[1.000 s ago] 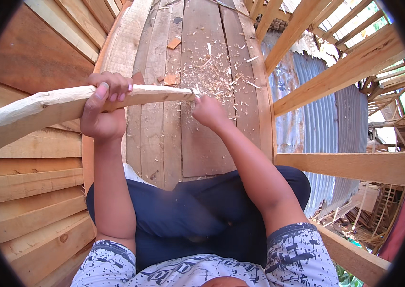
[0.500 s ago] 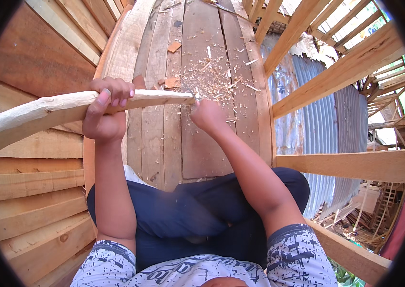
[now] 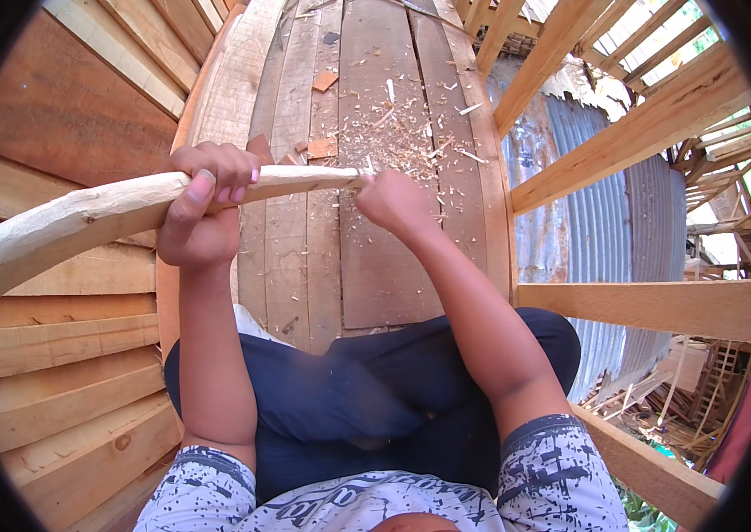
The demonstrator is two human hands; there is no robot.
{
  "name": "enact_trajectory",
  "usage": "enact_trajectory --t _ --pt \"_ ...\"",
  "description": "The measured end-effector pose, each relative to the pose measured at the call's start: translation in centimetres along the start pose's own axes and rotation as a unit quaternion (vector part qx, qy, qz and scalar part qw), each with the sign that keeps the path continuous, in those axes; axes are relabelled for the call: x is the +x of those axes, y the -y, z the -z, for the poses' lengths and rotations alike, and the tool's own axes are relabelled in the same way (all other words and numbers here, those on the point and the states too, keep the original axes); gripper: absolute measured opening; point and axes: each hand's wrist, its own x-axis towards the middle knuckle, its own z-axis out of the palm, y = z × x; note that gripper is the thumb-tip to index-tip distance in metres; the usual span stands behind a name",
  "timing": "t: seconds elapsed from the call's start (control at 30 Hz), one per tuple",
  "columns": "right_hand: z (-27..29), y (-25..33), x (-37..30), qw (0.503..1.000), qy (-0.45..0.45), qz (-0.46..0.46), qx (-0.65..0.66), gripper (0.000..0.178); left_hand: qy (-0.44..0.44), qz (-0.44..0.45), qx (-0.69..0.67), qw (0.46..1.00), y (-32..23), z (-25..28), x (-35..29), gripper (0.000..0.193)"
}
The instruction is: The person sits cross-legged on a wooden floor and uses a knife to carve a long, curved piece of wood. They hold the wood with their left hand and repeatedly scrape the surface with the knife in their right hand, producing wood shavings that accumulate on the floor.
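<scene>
A long, pale stick of wood (image 3: pixel 82 206), its surface cut in facets, runs across from the left rim to the middle of the view. My left hand (image 3: pixel 202 199) is wrapped round it, thumb on the near side and fingers over the top. At its thinner right end my right hand (image 3: pixel 396 201) is closed in a fist. A small bright sliver shows above that fist at the stick's tip; what the fist grips is mostly hidden. Wood shavings (image 3: pixel 397 133) are scattered on the planks just beyond.
I sit with legs folded on a plank floor (image 3: pixel 384 275). Small reddish-brown wood pieces (image 3: pixel 323 147) lie beyond the stick. A board wall (image 3: pixel 65 346) rises on the left. Timber rails (image 3: pixel 641 310) border the right, with corrugated metal sheets (image 3: pixel 593 204) past them.
Both hands and the stick keep nearly the same places. The view has shifted slightly, and my right fist sits a little differently at the stick's tip.
</scene>
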Motion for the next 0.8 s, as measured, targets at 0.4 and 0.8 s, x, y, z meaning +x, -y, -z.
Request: enact_trajectory --t 0.4,0.8 --pt "-3.0 -0.9 1.7 0.992 -0.030 0.056 0.110 0.043 -0.132 -0.009 -0.003 0.991 0.3 0.0 0.3 0.018" --pt "-2.7 -0.7 1.4 0.994 -0.020 0.090 0.052 0.040 -0.144 -0.004 -0.007 0.990 0.4 0.0 0.1 0.020"
